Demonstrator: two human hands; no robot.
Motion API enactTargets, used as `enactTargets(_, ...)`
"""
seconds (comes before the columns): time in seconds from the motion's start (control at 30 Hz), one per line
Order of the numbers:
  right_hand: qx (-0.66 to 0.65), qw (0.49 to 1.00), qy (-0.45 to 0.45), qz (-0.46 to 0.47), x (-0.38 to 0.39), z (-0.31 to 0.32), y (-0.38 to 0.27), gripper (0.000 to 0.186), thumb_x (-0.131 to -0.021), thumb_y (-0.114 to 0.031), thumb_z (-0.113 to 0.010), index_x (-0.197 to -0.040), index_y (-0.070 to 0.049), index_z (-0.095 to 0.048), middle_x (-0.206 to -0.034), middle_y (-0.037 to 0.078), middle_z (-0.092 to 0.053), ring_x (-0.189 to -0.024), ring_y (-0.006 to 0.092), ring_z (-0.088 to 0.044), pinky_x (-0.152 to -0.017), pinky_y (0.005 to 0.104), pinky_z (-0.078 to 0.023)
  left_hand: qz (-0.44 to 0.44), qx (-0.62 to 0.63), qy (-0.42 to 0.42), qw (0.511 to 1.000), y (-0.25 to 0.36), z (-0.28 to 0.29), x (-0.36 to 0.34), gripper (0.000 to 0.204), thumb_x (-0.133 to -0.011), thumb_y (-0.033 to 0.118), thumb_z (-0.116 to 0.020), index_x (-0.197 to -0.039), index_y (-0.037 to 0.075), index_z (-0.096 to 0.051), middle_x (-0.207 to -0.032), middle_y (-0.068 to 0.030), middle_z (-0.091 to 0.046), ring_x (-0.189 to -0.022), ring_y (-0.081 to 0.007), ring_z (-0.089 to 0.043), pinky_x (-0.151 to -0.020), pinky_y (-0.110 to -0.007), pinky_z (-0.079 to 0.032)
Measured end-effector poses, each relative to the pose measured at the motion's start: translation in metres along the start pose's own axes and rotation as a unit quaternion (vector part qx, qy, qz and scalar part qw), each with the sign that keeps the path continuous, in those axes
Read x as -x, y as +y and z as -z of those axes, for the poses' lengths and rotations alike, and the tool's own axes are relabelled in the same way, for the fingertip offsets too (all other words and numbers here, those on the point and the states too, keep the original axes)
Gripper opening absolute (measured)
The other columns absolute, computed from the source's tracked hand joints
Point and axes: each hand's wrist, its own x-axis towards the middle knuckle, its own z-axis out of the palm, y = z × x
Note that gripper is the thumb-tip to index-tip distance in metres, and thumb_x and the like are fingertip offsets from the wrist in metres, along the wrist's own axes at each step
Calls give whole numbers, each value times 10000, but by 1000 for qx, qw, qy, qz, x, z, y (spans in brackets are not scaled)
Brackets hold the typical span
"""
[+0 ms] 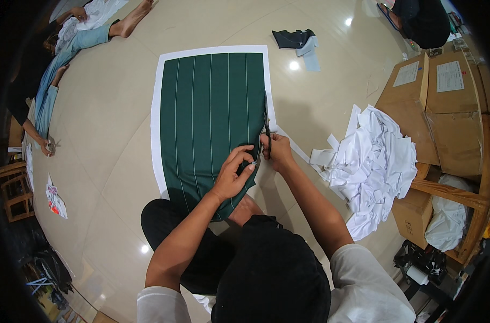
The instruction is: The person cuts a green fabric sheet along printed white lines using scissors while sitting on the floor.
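Cloth point(212, 107) was dark green, lined with thin pale stripes; sheet beneath point(156, 124) showed plain white; scissors point(267, 121) looked black; scrap heap point(377, 161) was white; floor point(105, 134) was beige; cartons point(455, 137) were brown.

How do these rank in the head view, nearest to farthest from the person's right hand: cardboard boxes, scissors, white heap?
1. Scissors, held in the right hand.
2. White heap, to its right.
3. Cardboard boxes, farther right, beyond the heap.

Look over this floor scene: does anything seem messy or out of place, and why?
The white scraps lie in a tangled heap right of the right hand, untidy against the flatter green cloth. Farther off, dark and grey scraps lie apart from it.
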Motion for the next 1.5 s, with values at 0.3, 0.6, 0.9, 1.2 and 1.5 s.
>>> enactTargets(0.3,9,1000,8,8,2,-4,-4,291,-828,-204,-818,-750,-68,-573,-573,14,-528,-424,132,-492,-399,295,-365,5,2,1,1000,0,0,1,144,-998,158,-629,-1064,36,-593,-1422,-167,-554,-1277,-290,-553,-1092,-377,-394)
enactTargets(0.6,24,1000,9,-2,-4,-7,-11,249,-795,-190,-775,-746,-95,-550,-597,-12,-511,-459,108,-468,-443,281,-354,-6,1,3,1000,1,0,1,153,-1001,169,-628,-1056,32,-590,-1417,-168,-562,-1262,-299,-563,-1083,-375,-401)
enactTargets(0.9,26,1000,9,-2,-2,-8,-12,251,-800,-191,-778,-757,-83,-555,-595,-9,-507,-466,110,-469,-447,280,-355,5,7,-9,1000,1,2,1,129,-984,101,-637,-1085,28,-603,-1440,-165,-530,-1308,-314,-545,-1100,-367,-391)
enactTargets(1.2,12,1000,7,-14,0,-7,-14,252,-801,-188,-788,-790,-78,-561,-607,-7,-515,-464,115,-489,-435,284,-365,5,1,-3,1000,0,3,1,133,-983,111,-642,-1081,31,-602,-1443,-161,-530,-1309,-313,-544,-1101,-372,-393)
enactTargets(1.5,46,999,22,8,-8,-9,-19,313,-787,-237,-821,-752,-71,-558,-598,11,-523,-470,128,-496,-445,285,-376,4,7,-4,1000,-1,2,0,144,-989,130,-644,-1083,30,-601,-1440,-158,-531,-1311,-303,-540,-1101,-374,-394)
